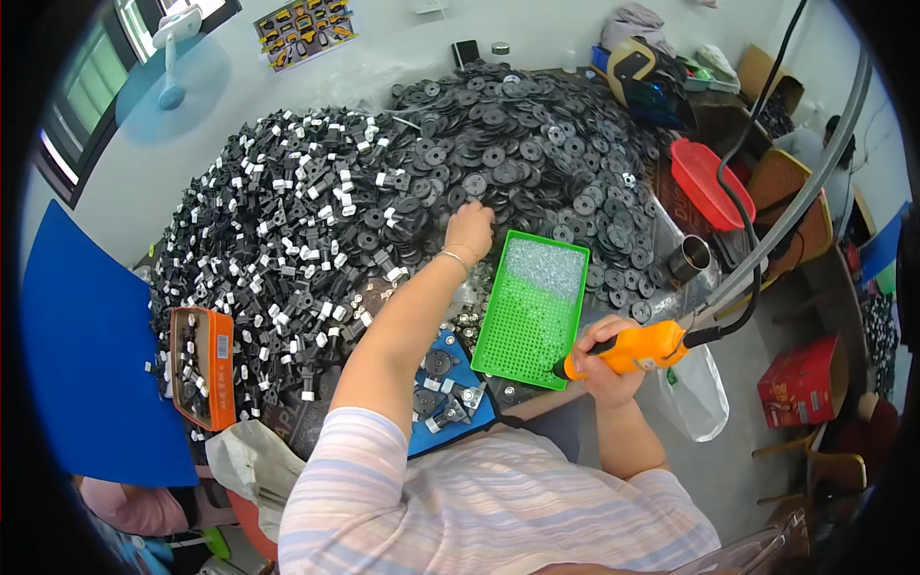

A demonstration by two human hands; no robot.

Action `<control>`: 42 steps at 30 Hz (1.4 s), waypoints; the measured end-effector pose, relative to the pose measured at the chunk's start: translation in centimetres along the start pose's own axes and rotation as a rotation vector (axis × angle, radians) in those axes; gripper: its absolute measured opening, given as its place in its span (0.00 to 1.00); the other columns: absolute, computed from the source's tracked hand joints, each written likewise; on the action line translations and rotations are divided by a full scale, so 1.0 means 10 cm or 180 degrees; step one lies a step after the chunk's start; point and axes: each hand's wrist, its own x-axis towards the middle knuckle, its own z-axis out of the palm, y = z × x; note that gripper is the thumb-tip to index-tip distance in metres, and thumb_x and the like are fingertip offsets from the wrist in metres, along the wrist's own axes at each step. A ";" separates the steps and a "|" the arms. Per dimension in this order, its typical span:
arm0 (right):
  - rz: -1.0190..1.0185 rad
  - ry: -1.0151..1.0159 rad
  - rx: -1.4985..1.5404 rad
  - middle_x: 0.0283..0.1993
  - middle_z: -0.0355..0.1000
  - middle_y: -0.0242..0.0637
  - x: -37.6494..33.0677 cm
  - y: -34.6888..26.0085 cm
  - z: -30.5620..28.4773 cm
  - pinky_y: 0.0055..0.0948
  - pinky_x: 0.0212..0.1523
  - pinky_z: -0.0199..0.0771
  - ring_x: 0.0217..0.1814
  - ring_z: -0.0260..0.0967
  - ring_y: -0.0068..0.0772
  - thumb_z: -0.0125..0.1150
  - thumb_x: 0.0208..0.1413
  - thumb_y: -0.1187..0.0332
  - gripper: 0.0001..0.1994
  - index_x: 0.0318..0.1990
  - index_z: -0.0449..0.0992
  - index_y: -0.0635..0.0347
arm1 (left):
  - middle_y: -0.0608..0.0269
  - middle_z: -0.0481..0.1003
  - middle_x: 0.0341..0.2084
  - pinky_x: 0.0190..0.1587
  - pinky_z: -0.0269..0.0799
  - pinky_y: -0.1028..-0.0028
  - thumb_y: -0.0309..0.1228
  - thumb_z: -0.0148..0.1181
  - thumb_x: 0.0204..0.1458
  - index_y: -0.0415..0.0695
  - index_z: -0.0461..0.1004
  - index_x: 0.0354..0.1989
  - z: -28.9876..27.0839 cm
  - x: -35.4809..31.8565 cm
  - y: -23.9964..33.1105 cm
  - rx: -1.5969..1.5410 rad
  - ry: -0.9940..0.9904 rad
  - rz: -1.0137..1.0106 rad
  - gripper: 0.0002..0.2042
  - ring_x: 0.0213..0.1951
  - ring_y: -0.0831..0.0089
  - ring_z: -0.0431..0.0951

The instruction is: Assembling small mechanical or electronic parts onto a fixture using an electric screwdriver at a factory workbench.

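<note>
Few assemblies lie finished on the blue tray (476, 414); the left hand (469, 228) closes on the heaped black round plastic discs (537, 144), the right hand (608, 359) grips the orange electric screwdriver (634, 349).

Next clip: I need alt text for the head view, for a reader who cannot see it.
A person's left hand reaches into a huge heap of black round discs, while the right hand grips an orange power screwdriver beside a green tray of small screws. Black-and-white clips are heaped to the left.

Crowding the table, little bare room.
Blocking passage: heaped black discs (537, 144), clip pile (287, 240), green tray (532, 311), orange box (203, 366).
</note>
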 end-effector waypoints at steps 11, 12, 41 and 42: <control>0.0083 -0.0296 0.0211 0.30 0.64 0.42 0.02 0.08 0.26 0.21 0.24 0.68 0.24 0.64 0.27 0.57 0.40 0.81 0.14 0.36 0.62 0.64 | 0.58 0.70 0.27 0.34 0.67 0.73 0.26 0.53 0.44 0.40 0.75 0.30 -1.03 -0.97 -0.30 -0.1911 -0.0037 -0.0088 0.06 0.31 0.68 0.71; 0.0098 -0.0349 0.0263 0.30 0.63 0.42 0.01 0.13 0.31 0.21 0.24 0.68 0.23 0.63 0.27 0.57 0.40 0.81 0.14 0.36 0.61 0.64 | 0.62 0.70 0.28 0.33 0.67 0.78 0.23 0.54 0.44 0.40 0.74 0.30 -1.12 -1.20 -0.39 -0.2182 -0.0150 -0.0233 0.05 0.30 0.74 0.71; 0.0649 -0.1167 0.0870 0.32 0.63 0.44 -0.26 0.51 1.29 0.21 0.21 0.67 0.22 0.63 0.29 0.59 0.42 0.78 0.15 0.39 0.62 0.64 | 0.64 0.70 0.37 0.49 0.52 0.67 0.31 0.66 0.29 0.44 0.69 0.42 -1.19 -3.60 -0.32 -0.1197 0.0134 -0.0452 0.25 0.44 0.64 0.65; 0.0655 -0.1171 0.0867 0.32 0.63 0.44 -0.26 0.52 1.30 0.21 0.21 0.67 0.22 0.63 0.29 0.59 0.42 0.78 0.15 0.39 0.62 0.64 | 0.64 0.69 0.38 0.49 0.50 0.67 0.33 0.67 0.28 0.45 0.69 0.42 -1.20 -3.61 -0.30 -0.1170 0.0232 -0.0541 0.26 0.44 0.64 0.64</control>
